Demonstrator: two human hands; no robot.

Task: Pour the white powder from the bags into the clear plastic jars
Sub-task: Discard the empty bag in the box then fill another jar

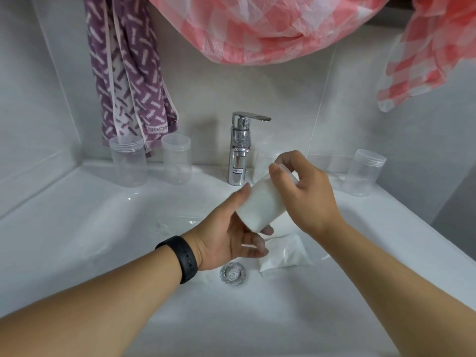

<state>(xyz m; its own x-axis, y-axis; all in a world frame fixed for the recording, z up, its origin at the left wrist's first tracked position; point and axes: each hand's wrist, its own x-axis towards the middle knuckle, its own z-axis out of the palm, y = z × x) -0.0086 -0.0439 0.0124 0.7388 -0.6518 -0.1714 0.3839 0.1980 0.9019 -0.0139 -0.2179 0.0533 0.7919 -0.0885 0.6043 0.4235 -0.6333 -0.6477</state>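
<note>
Left hand: we are cradling the powder-filled clear plastic jar (262, 204) from below with our left hand (231, 238), thumb up its side, fingers curling under its base.
Right hand: our right hand (306, 191) is gripping the jar's lidded top, fingers bent round it.
Jar in hand: it is tilting over the white ceramic sink (103, 253), just in front of the chrome faucet (240, 150).
Bag: a clear plastic bag of white powder (286, 253) is lying in the basin beside the metal drain (233, 273).
Empty jars: two empty clear jars (128, 161) are standing on the left ledge, one more clear jar (365, 172) on the right ledge.
</note>
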